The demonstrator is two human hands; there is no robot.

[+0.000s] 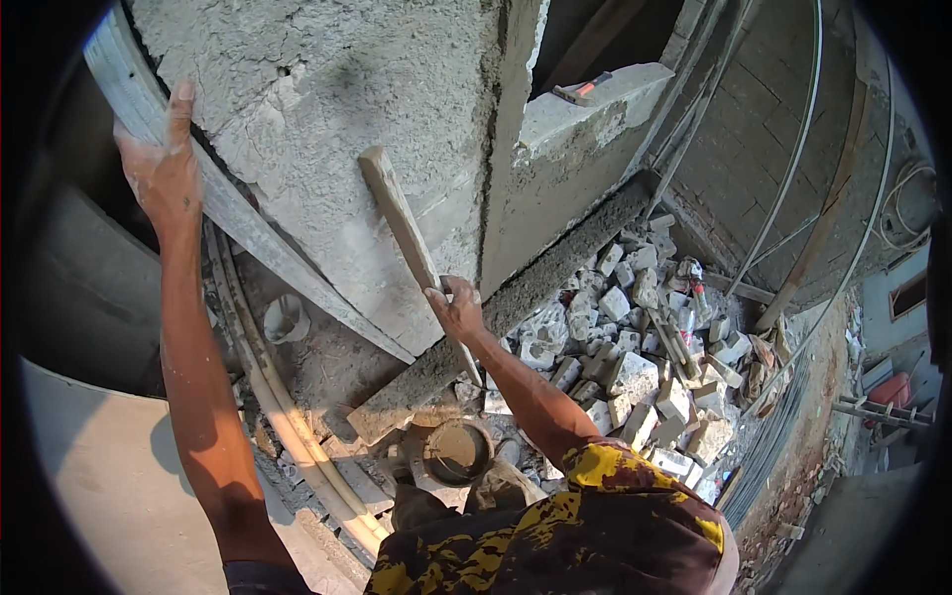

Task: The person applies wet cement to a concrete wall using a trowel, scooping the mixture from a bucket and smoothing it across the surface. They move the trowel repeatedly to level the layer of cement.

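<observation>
My left hand (164, 174) grips a long pale straightedge (268, 258) that runs down along the left edge of a rough plastered wall (337, 89). My right hand (456, 309) is closed around a long wooden batten (397, 208), tilted across the face of the same wall. A grey, mortar-coated board (383, 407) runs along the wall's foot. Below, between my feet, sits a bucket (456, 451) with grey wet material in it. A hammer with red on its handle (583, 91) lies on the sill of the opening to the right.
Broken pale blocks (620, 367) heap at right, with scattered sticks. Long poles (793, 178) lean farther right, beside bundled rods (764, 466). At left are curved-looking long pipes (288, 416), a white pail (287, 317) and a smooth grey surface (99, 466).
</observation>
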